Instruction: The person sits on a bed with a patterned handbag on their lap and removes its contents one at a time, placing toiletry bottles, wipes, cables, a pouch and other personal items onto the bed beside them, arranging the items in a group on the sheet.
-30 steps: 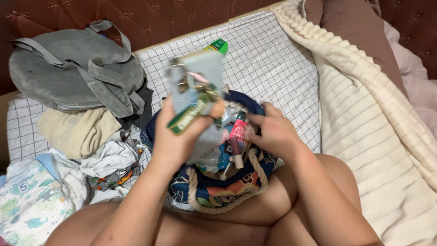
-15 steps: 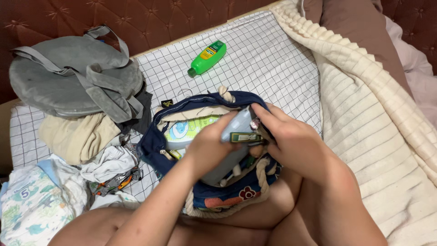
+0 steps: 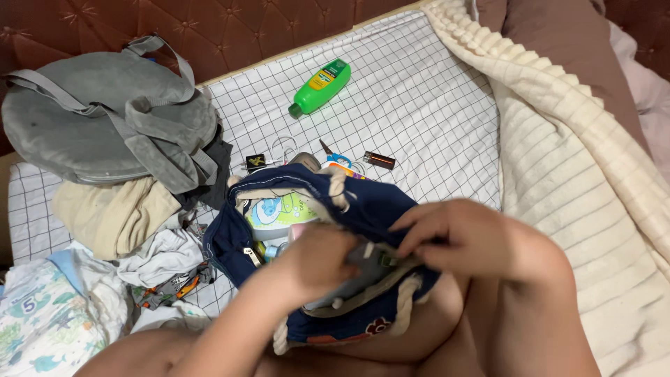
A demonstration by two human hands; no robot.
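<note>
The navy bag [image 3: 363, 209], below the green bottle [image 3: 319, 87], looks soft and floppy; best gripped at its rim. Left hand [image 3: 314, 262] reaches inside, fingers hidden; right hand [image 3: 474, 241] pinches the rim.

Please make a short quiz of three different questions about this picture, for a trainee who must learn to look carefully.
1. True or false: the green bottle lies inside the navy bag.
2. Which thing lies at the far left, by the headboard? A) a grey backpack B) a red suitcase C) a wicker basket
3. Fill in: the left hand and the right hand are both at the opening of the ____.

Key
1. False: it lies apart on the checked sheet, beyond the bag.
2. A, the grey backpack.
3. navy bag
</note>
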